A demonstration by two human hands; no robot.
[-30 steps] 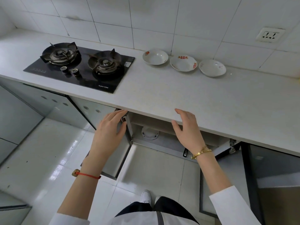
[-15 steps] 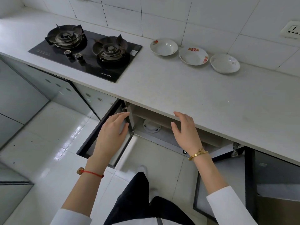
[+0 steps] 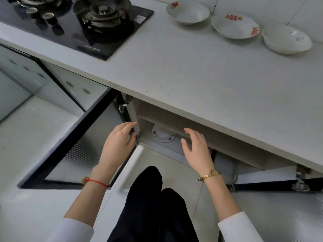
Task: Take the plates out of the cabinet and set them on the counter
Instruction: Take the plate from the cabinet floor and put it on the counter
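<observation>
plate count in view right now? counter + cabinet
4. Three in a row at the back of the counter: left plate, middle plate, right plate. One white plate inside the open cabinet, between the hands. More may be hidden under the counter.

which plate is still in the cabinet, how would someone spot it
Below the counter, the cabinet stands open between both hands. On its floor lies one white plate, alone; the other three dishes sit up on the counter.
</observation>
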